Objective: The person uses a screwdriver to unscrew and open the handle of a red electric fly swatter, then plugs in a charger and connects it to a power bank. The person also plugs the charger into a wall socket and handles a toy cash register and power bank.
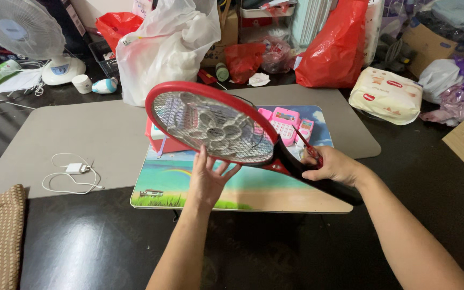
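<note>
White soft pack (386,95) with red ovals, right, beside red bag (337,48).

The racket (213,123) is red-rimmed with silver flower-patterned mesh and black handle; the desk (189,185) shows a rainbow landscape.
</note>
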